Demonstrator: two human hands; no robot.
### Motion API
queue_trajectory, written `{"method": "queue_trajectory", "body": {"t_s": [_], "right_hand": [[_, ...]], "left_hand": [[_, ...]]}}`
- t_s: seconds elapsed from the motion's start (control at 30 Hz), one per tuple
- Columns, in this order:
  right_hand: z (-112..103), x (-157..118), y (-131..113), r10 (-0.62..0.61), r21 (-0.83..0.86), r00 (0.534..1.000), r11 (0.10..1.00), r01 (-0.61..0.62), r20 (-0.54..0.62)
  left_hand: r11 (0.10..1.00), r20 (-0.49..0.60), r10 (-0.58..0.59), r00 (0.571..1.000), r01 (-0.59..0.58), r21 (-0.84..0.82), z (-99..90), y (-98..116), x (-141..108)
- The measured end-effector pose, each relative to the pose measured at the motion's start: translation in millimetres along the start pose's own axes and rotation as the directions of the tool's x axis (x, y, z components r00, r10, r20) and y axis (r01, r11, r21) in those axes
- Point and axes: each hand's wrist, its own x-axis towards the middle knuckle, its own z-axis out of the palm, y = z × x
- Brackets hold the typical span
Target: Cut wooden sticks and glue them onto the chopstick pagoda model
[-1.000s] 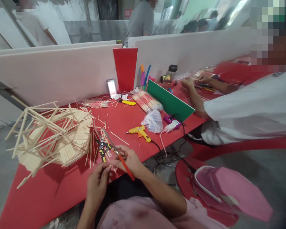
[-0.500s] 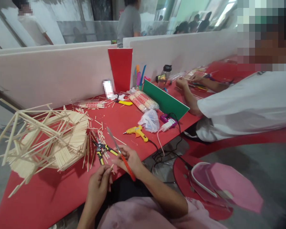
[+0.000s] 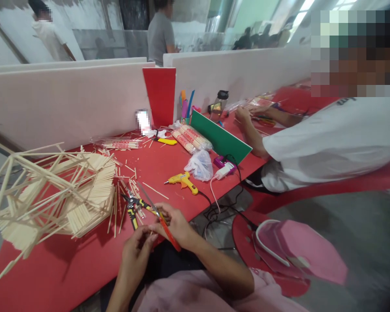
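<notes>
My right hand (image 3: 175,223) is closed on a red-handled cutting tool (image 3: 167,229), its long metal blade pointing up and left over the table. My left hand (image 3: 136,249) is pinched around a small wooden stick piece (image 3: 151,233), mostly hidden by the fingers, and nearly touches my right fingertips. Beyond the hands lie black-and-yellow pliers (image 3: 132,213) among loose sticks. On the left stands a large open structure of wooden sticks (image 3: 84,190). A yellow glue gun (image 3: 183,180) rests right of the blade.
On the red table (image 3: 94,264) are a plastic bag (image 3: 199,165), packed sticks (image 3: 191,138), a green board (image 3: 219,136), a phone (image 3: 143,122) and a bottle (image 3: 220,104). A co-worker's arm (image 3: 251,134) is at the right. Cables hang near a pink bag (image 3: 299,249).
The view has shifted slightly, moving most things left in the picture. My hands have come closer together, and less of the small stick shows between them.
</notes>
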Motion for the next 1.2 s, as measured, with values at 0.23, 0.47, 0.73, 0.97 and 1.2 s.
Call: {"method": "queue_trajectory", "body": {"t_s": [0.23,0.47,0.73,0.97,1.2], "right_hand": [[1.4,1.9,-0.9,0.024,0.095,0.999,0.995,-0.028,0.044],[4.0,0.5,4.4,-0.007,0.121,0.999,0.993,0.002,0.035],[-2.6,2.0,3.6,0.0,0.081,0.999,0.997,-0.004,0.05],[3.4,-0.8,9.1,-0.022,-0.007,1.0,1.0,0.022,-0.006],[1.6,5.4,4.4,-0.02,0.069,0.999,0.997,0.023,-0.046]], "left_hand": [[0.998,-0.042,0.017,0.999,-0.014,0.061,-6.5,4.3,-3.4],[0.999,-0.033,-0.051,0.998,0.05,-0.014,-5.8,3.2,-2.2],[0.993,0.032,-0.075,0.997,0.078,-0.091,-5.4,5.0,0.3],[0.998,-0.054,-0.062,0.997,0.063,0.021,-6.4,6.2,0.0],[0.999,-0.009,-0.038,0.999,0.038,0.03,-7.8,6.9,-2.3]]}}
